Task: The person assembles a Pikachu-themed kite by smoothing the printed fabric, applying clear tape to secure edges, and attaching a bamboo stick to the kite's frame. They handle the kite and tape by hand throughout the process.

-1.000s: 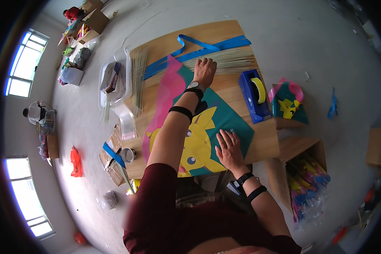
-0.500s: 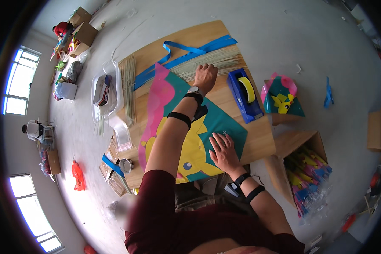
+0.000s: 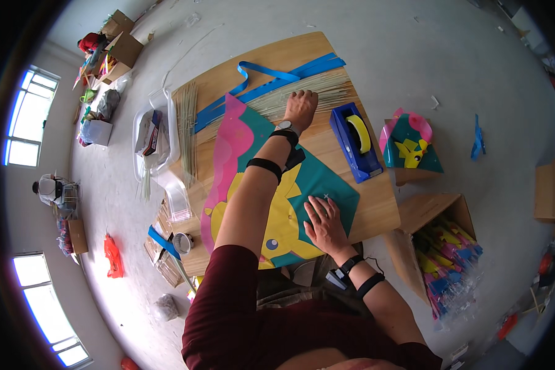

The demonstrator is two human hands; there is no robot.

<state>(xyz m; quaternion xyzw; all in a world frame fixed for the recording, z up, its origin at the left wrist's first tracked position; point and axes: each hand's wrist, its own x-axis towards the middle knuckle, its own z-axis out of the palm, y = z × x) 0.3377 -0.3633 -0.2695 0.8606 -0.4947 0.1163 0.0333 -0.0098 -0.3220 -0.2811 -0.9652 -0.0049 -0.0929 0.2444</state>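
Note:
A printed kite sheet in teal, pink and yellow, with a cartoon animal on it, lies flat on the wooden table. My right hand rests palm down on its teal part, fingers spread. Beyond the sheet's far edge, my left hand is at the bundle of thin pale sticks, fingers curled downward; whatever they pinch is hidden. Blue ribbon strips run along the table behind the sticks. A second bundle of sticks lies at the left edge.
A blue tape dispenser with yellow tape stands right of the sheet. Left of the table are a clear plastic bin and a small metal cup. An open carton of wrapped colourful items stands at right. Another person is far left.
The view has shifted slightly. Both hands keep nearly the same places, the left at the sticks and the right on the sheet.

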